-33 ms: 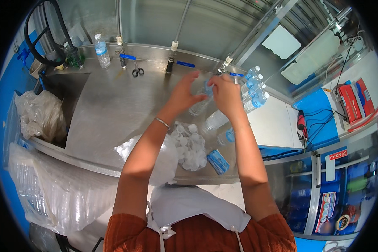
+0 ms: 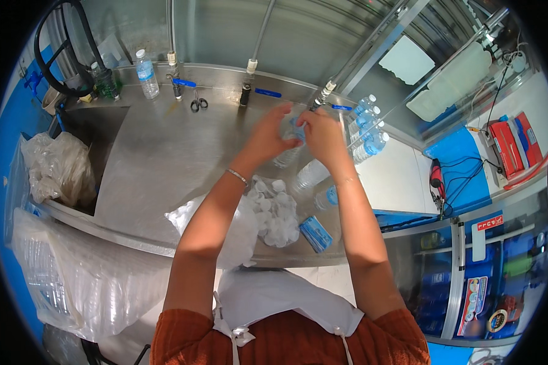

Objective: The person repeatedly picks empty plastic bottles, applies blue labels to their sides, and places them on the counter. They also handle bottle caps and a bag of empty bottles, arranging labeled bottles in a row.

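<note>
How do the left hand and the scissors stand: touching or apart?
Apart. The head view plainly shows steel countertop between the left hand and the scissors.

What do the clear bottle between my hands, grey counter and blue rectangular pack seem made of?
Clear cylindrical bottle: probably thin, glossy plastic; it's see-through with bright glints.
Wide grey metal counter: likely stainless steel, satin finish; its sheen is soft and blurry.
Blue-and-white rectangular pack: perhaps printed cardboard, given its straight edges, though plastic is possible.
</note>
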The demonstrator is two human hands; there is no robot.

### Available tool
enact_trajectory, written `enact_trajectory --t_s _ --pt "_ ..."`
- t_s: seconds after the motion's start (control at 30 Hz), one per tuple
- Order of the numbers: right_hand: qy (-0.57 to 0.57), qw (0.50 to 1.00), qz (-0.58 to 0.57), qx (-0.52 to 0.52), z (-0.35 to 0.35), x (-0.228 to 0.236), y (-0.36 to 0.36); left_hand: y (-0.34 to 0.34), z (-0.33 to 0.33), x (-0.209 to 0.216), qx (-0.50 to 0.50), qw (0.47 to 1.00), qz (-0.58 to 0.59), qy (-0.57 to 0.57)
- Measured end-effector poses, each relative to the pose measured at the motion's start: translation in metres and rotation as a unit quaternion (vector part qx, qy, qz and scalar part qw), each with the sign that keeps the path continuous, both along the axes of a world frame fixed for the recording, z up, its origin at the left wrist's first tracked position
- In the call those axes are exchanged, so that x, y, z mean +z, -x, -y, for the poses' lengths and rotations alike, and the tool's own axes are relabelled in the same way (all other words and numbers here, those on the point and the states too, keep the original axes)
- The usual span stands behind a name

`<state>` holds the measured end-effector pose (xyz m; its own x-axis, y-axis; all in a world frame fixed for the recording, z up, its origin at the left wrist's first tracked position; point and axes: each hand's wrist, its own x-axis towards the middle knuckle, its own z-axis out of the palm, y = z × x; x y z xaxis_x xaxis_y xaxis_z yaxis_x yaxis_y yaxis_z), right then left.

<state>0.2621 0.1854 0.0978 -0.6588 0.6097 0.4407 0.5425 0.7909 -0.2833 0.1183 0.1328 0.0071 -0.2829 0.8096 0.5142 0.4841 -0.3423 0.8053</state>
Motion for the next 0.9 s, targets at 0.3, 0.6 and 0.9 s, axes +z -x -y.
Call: enact_trajectory --t_s 0.3,0.6,0.9 --pt "-0.031 0.997 -0.05 -0.044 -0.012 -0.054 0.011 -0.008 -0.022 -0.042 -0.023 0.996 0.02 0.079" --pt "-0.026 0.98 -0.19 0.049 0.019 -0.057 0.0 -0.01 0.009 -0.042 -0.003 0.996 -0.028 0.083" --pt "0.373 0.797 -0.425 0.213 0.059 0.0 -0.078 -0.077 0.136 0.045 -0.175 0.953 0.169 0.181"
